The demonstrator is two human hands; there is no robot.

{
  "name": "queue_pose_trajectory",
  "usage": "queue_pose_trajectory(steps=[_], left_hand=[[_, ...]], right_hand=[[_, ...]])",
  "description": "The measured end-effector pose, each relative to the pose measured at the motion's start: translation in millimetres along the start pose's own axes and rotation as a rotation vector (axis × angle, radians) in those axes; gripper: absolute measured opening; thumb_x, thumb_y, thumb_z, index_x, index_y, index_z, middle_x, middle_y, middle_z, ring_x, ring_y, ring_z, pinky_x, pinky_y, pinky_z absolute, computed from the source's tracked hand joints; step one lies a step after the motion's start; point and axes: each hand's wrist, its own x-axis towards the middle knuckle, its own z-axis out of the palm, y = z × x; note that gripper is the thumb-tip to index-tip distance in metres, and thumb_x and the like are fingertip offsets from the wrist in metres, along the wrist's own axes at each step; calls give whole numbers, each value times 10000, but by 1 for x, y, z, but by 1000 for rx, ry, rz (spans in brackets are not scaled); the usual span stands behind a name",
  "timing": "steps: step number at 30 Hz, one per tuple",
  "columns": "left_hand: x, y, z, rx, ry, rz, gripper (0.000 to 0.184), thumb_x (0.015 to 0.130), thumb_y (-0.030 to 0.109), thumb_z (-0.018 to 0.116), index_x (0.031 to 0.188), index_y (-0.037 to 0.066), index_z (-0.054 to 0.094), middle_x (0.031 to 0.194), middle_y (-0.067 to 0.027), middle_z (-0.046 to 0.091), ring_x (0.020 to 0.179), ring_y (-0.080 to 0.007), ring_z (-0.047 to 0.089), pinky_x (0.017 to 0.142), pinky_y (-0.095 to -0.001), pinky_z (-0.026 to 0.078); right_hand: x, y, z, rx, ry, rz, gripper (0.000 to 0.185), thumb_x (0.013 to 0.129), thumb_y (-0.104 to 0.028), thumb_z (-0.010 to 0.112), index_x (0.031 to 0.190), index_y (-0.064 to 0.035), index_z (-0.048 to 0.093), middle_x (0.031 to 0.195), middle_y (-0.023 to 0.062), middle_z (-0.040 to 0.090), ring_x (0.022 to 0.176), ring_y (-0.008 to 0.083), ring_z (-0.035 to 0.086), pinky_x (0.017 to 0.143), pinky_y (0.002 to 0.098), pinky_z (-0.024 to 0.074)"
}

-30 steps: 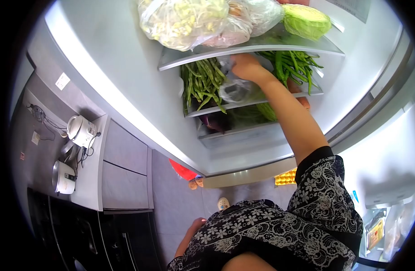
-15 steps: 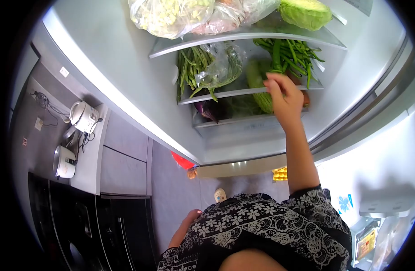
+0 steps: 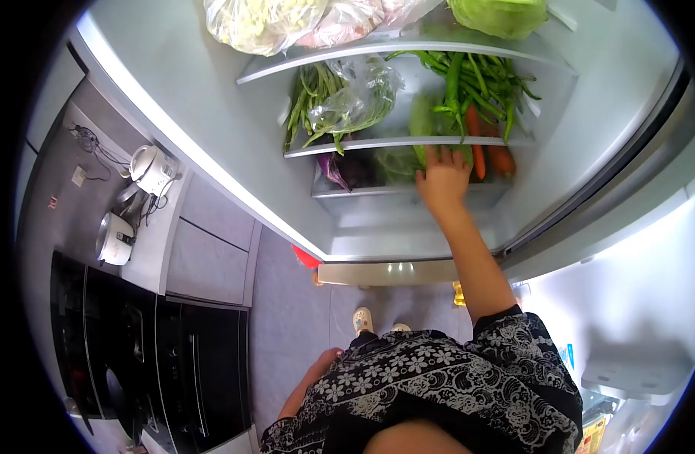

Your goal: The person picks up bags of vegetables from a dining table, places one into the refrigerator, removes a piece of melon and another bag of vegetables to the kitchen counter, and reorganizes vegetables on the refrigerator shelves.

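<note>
My right hand reaches into the lower shelf of the fridge with its fingers stretched forward, just below the front edge of the middle shelf. Its fingertips are at a long green gourd, partly hidden by the hand and seen through the glass; whether they touch it I cannot tell. To the right lie orange carrots, and to the left a purple eggplant. Above, green peppers spread over the middle shelf. My left hand hangs low beside my patterned clothes, its fingers mostly hidden.
Green beans lie on the middle shelf with a clear plastic bag. The top shelf holds bagged food and a cabbage. White cookers stand on the left counter. The fridge door stands open at right.
My right hand has moved down and left from beside the peppers to the lower shelf, its fingers straightening. Peppers now spread farther left, and the carrots show more. My view has shifted slightly.
</note>
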Motion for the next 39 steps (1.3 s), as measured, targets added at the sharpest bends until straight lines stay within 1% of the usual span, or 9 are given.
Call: queue_pose_trajectory(steps=[4, 11, 16, 18, 20, 21, 29, 36, 39], left_hand=[[-18, -23, 6, -69, 41, 12, 265, 808, 250, 540, 947, 36, 609, 876, -112, 633, 805, -201, 583, 726, -334, 448], [-22, -33, -7, -6, -16, 47, 273, 811, 265, 537, 939, 33, 604, 860, -109, 632, 791, -203, 582, 720, -340, 449], [-8, 14, -23, 144, 18, 212, 280, 814, 275, 536, 933, 31, 601, 849, -107, 631, 781, -204, 580, 716, -344, 449], [16, 61, -36, 273, 95, 170, 310, 823, 311, 528, 941, 30, 585, 808, -113, 623, 765, -222, 584, 699, -354, 450], [-43, 175, -38, 343, 278, 518, 374, 826, 337, 539, 1016, 15, 553, 886, -164, 605, 836, -254, 579, 750, -355, 445], [-73, 233, -40, 448, 292, 648, 358, 848, 263, 554, 1111, 20, 536, 930, -91, 620, 844, -153, 563, 753, -285, 448], [-293, 530, -20, 759, 545, 1736, 320, 775, 59, 603, 1091, 59, 548, 1078, -128, 570, 1026, -289, 530, 883, -350, 413], [-277, 686, -20, 1272, 1050, 1890, 239, 728, 92, 603, 963, 125, 628, 1164, -99, 510, 1077, -298, 463, 903, -392, 384], [-265, 712, -24, 1466, 1313, 1713, 270, 705, 151, 622, 974, 173, 627, 1248, -85, 441, 1128, -290, 423, 915, -408, 366]], right_hand=[[5, 3, 10, -110, 3, -51, 468, 611, -170, 624, 1063, -71, 555, 892, 116, 552, 886, 269, 476, 684, 391, 379], [2, 7, 9, -61, 4, -82, 497, 608, -148, 627, 1089, -54, 549, 985, 153, 556, 927, 293, 467, 722, 409, 387], [-2, 8, 11, -36, 147, -115, 475, 603, -113, 589, 1071, -37, 563, 881, 137, 563, 871, 275, 468, 700, 381, 358], [-2, 9, 10, -31, 147, -116, 502, 592, -110, 600, 1085, -34, 554, 884, 137, 564, 874, 276, 469, 705, 380, 358], [-2, 8, 7, -26, 133, -108, 515, 584, -110, 607, 1090, -33, 551, 887, 136, 564, 875, 276, 469, 710, 380, 359], [-2, 7, 6, -20, 115, -102, 529, 576, -109, 615, 1095, -32, 547, 891, 136, 564, 875, 276, 469, 715, 379, 360], [-5, 8, 10, 35, 143, -96, 517, 587, -108, 606, 1094, -26, 551, 918, 157, 554, 877, 280, 467, 722, 377, 360], [-7, 9, 10, 3, 113, -82, 495, 620, -100, 576, 1107, -16, 551, 1010, 194, 553, 898, 291, 467, 733, 378, 362], [-7, 10, 11, 16, 117, -77, 481, 626, -97, 571, 1100, -15, 555, 1038, 206, 550, 895, 293, 469, 740, 378, 363]])
